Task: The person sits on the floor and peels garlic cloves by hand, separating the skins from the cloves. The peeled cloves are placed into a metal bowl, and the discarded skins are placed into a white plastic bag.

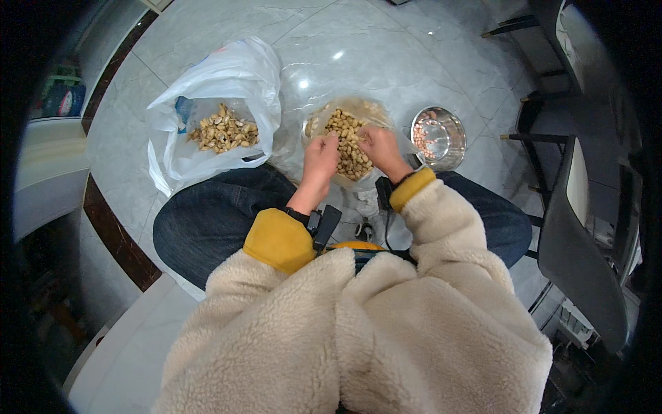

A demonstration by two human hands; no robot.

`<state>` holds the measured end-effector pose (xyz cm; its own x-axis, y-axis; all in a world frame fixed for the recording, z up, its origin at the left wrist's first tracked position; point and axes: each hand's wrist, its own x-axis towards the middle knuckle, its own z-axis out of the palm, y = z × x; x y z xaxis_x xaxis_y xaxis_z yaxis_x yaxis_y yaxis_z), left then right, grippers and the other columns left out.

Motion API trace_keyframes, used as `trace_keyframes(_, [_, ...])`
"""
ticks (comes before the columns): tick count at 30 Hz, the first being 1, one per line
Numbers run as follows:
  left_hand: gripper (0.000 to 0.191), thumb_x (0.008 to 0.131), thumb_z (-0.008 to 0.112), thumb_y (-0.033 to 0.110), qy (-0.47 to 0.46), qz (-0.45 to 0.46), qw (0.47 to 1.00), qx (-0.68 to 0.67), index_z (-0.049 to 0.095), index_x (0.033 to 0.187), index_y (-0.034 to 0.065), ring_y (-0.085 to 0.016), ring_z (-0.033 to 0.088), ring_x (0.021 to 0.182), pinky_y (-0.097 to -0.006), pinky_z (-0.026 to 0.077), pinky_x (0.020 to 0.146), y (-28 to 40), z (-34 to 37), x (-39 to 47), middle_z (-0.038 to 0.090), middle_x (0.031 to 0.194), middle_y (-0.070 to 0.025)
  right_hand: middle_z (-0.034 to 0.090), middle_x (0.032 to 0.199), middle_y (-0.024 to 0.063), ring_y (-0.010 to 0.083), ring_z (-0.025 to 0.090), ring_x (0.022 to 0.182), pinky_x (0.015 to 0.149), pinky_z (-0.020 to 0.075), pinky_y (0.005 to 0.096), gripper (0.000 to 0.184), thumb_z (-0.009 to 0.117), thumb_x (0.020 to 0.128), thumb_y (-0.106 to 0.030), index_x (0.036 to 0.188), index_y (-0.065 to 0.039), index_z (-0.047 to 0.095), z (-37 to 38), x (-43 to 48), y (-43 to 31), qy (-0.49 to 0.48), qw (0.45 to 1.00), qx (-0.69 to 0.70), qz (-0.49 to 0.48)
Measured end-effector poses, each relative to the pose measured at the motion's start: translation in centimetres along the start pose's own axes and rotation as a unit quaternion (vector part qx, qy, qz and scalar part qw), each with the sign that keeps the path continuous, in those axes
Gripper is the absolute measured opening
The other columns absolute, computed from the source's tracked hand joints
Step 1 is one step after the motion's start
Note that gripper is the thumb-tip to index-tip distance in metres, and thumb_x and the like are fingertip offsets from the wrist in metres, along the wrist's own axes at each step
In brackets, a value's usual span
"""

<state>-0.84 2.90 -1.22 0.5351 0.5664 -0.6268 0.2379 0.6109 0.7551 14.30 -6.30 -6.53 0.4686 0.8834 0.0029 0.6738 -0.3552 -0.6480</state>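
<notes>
A clear plastic bag (380, 109) of unshelled peanuts (349, 132) stands open on the floor before me. Over its left part is my left hand (322, 155), fingertips pinched together; whether they hold anything is hidden. My right hand (380, 147) reaches over the bag's right part with bent fingers, and what they hold is too small to tell. To the left, a white plastic bag (264, 72) lies open with empty peanut shells (225, 132) inside. A round stainless steel bowl (455, 129) on the right contains pinkish shelled peanuts (425, 135), mostly along its left side.
Grey marble-look floor tiles (362, 57) surround the bags and bowl. My knees in dark jeans flank the peanut bag. Chairs (579, 191) stand at the right, and a dark brown floor border (116, 233) runs along the left. Crumpled white material (368, 202) lies below the peanut bag.
</notes>
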Motion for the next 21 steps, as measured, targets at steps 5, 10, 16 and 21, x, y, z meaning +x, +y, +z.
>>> trace_keyframes(5, [0.031, 0.094, 0.054, 0.035, -0.096, 0.075, 0.975, 0.188, 0.058, 0.089, 0.0041, -0.007, 0.048, 0.059, -0.0238, 0.037, 0.053, 0.1, 0.9, -0.1, 0.054, 0.067, 0.0003, 0.061, 0.075, 0.0167, 0.034, 0.06, 0.068, 0.061, 0.0471, 0.0411, 0.015, 0.068, 0.075, -0.012, 0.087, -0.004, 0.064, -7.3, -2.7, -6.8, -0.028, 0.996, 0.03, -0.076])
trace_keyframes(10, [0.031, 0.094, 0.054, 0.036, -0.193, -0.039, 0.977, 0.083, 0.057, 0.082, 0.0074, -0.004, 0.042, 0.054, -0.021, 0.032, 0.047, 2.6, 1.8, -2.9, 0.054, 0.066, 0.003, 0.056, 0.068, 0.012, 0.0237, 0.053, 0.057, 0.054, 0.0416, 0.0323, 0.016, 0.07, 0.073, -0.008, 0.088, -0.003, 0.065, -11.9, -5.4, -10.1, -0.031, 0.996, 0.077, 0.023])
trace_keyframes(16, [0.027, 0.097, 0.05, 0.031, -0.287, -0.054, 0.956, 0.001, 0.058, 0.086, 0.0079, -0.002, 0.036, 0.052, -0.0185, 0.027, 0.045, 4.3, 2.1, -4.2, 0.052, 0.069, 0.0043, 0.053, 0.064, -0.0016, 0.0069, 0.044, 0.055, 0.047, 0.0341, 0.0228, 0.012, 0.068, 0.082, -0.009, 0.091, -0.001, 0.067, -10.7, -5.4, -9.4, 0.038, 0.95, 0.303, 0.071])
trace_keyframes(21, [0.027, 0.1, 0.044, 0.029, -0.303, -0.039, 0.952, -0.027, 0.058, 0.091, 0.0084, -0.003, 0.037, 0.056, -0.0186, 0.028, 0.049, 3.7, 2.4, -3.7, 0.054, 0.073, 0.0033, 0.052, 0.064, -0.0065, 0.0006, 0.038, 0.053, 0.045, 0.0287, 0.0166, 0.016, 0.066, 0.087, -0.016, 0.096, -0.003, 0.068, -9.6, -5.3, -8.3, 0.005, 0.84, 0.499, 0.211])
